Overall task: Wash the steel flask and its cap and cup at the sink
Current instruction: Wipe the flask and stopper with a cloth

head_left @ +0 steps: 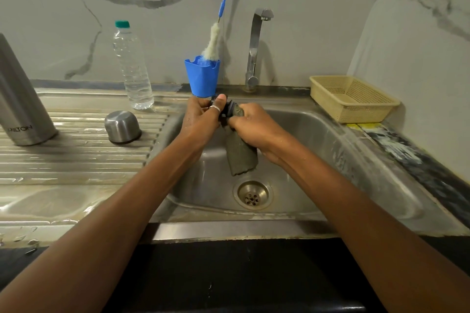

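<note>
Over the sink basin [318, 150], my left hand [201, 119] grips a small dark flask cap [227, 108], mostly hidden by my fingers. My right hand [256, 124] holds a grey-green scrub cloth [240, 152] against the cap, and the cloth's free end hangs down toward the drain [253, 195]. The steel flask [20, 99] stands upright on the draining board at far left. The steel cup [122, 126] sits upside down on the board, to the left of my hands.
A clear plastic water bottle [132, 68] stands behind the cup. A blue holder [202, 76] with a bottle brush [212, 43] hangs at the back wall beside the tap [255, 46]. A cream plastic basket [353, 98] sits on the right counter.
</note>
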Demonstrator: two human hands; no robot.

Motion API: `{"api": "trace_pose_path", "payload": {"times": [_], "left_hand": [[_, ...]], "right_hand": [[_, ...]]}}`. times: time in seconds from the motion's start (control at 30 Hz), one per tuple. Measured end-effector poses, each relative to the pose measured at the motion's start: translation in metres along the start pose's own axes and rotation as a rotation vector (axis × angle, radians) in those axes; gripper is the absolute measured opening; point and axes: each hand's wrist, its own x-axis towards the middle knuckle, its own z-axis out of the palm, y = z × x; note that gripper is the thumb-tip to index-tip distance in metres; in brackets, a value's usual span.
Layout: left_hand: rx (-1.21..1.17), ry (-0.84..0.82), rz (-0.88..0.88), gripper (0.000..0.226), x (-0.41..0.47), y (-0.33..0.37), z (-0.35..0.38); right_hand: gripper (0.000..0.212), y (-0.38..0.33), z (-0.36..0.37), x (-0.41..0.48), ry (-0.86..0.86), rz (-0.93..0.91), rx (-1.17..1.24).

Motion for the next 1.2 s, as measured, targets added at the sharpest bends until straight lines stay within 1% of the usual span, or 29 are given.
{"api": "trace_pose_path", "payload": {"times": [0.1,0.17,0.27,0.33,0.37,0.4,0.5,0.53,0.57,0.63,0.67,0.7,0.77,0.83,0.9,0.97,1.0,1.07,1.1,1.13,1.2], "left_hand": [[0.11,-0.072,0.032,0.026,0.0,-0.004,0.0],[0.116,-0.098,0.034,0.027,0.0,-0.007,0.0],[0.113,-0.077,0.026,0.024,0.0,-0.008,-0.003],[0.085,-0.032,-0.003,0.024,0.005,-0.01,-0.006],[0.069,-0.016,-0.016,0.027,0.007,-0.01,-0.008],[0.065,-0.008,-0.023,0.031,0.009,-0.011,-0.01],[0.083,-0.083,-0.019,0.048,0.012,-0.013,-0.01],[0.075,-0.118,-0.022,0.054,0.01,-0.012,-0.009],[0.052,-0.147,-0.026,0.061,0.009,-0.012,-0.007],[-0.008,-0.189,-0.033,0.069,0.008,-0.012,-0.004],[-0.029,-0.196,-0.046,0.066,0.007,-0.012,-0.003],[-0.041,-0.199,-0.06,0.059,0.006,-0.012,-0.002],[-0.043,-0.218,-0.055,0.045,0.005,-0.011,-0.002],[-0.028,-0.221,-0.011,0.04,0.002,-0.007,-0.005],[0.039,-0.24,0.04,0.037,-0.002,-0.003,-0.005],[0.103,-0.291,0.081,0.033,-0.007,0.0,-0.009],[0.118,-0.327,0.099,0.031,-0.009,0.001,-0.01],[0.12,-0.403,0.139,0.031,-0.013,0.005,-0.011],[0.102,-0.43,0.151,0.032,-0.014,0.007,-0.012],[0.073,-0.45,0.151,0.034,-0.015,0.01,-0.012],[0.029,-0.479,0.135,0.038,-0.015,0.014,-0.012]], "right_hand": [[0.016,0.005,-0.005,0.0,0.026,0.029,-0.063],[0.019,0.007,-0.004,-0.001,0.033,0.049,-0.006],[0.019,0.005,0.003,-0.005,-0.053,0.098,0.135],[0.016,0.003,0.004,-0.005,-0.107,0.091,0.15],[0.017,0.0,0.004,-0.004,-0.101,0.07,0.111],[0.017,-0.001,0.002,-0.003,-0.059,0.042,0.01],[0.005,0.001,0.001,0.003,0.193,-0.091,-0.45],[0.011,0.005,0.003,0.004,0.256,-0.137,-0.548],[0.019,0.01,0.005,0.004,0.279,-0.191,-0.613],[0.036,0.02,0.013,0.003,0.241,-0.289,-0.753],[0.045,0.025,0.018,0.003,0.215,-0.32,-0.813],[0.049,0.028,0.02,0.004,0.213,-0.335,-0.848],[0.044,0.028,0.021,0.008,0.261,-0.342,-0.853],[0.037,0.026,0.018,0.014,0.301,-0.307,-0.786],[0.034,0.027,0.011,0.018,0.288,-0.223,-0.684],[0.029,0.027,0.003,0.019,0.181,-0.148,-0.569],[0.022,0.027,-0.002,0.018,0.115,-0.101,-0.468],[0.009,0.024,-0.015,0.013,-0.034,0.042,-0.117],[0.012,0.023,-0.02,0.01,-0.106,0.102,0.067],[0.018,0.023,-0.026,0.009,-0.169,0.134,0.192],[0.03,0.025,-0.032,0.009,-0.246,0.142,0.299]]}}
